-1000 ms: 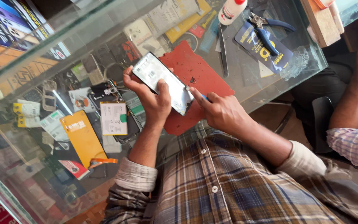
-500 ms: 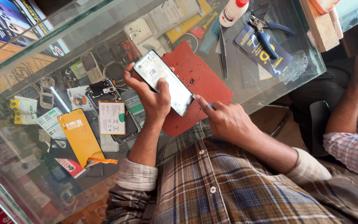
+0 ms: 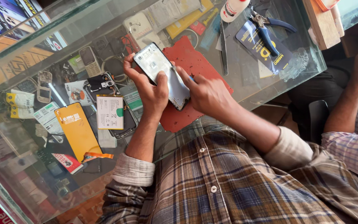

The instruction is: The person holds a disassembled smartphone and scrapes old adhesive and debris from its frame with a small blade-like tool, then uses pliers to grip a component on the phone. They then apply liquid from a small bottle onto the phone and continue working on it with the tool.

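The left hand [image 3: 150, 89] holds the opened phone [image 3: 162, 74] in a firm grip, raised above the red mat [image 3: 199, 62] on the glass worktop [image 3: 299, 66]. Its long axis runs from upper left to lower right. The right hand [image 3: 206, 93] is at the lower right edge, fingertips pressed on it; whether they pinch a small tool I cannot tell. The phone shows a pale, shiny inner face.

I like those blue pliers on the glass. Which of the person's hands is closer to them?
The right hand. It sits at the phone's right edge, on the side toward the blue pliers. The left hand grips the phone's other side, farther away.
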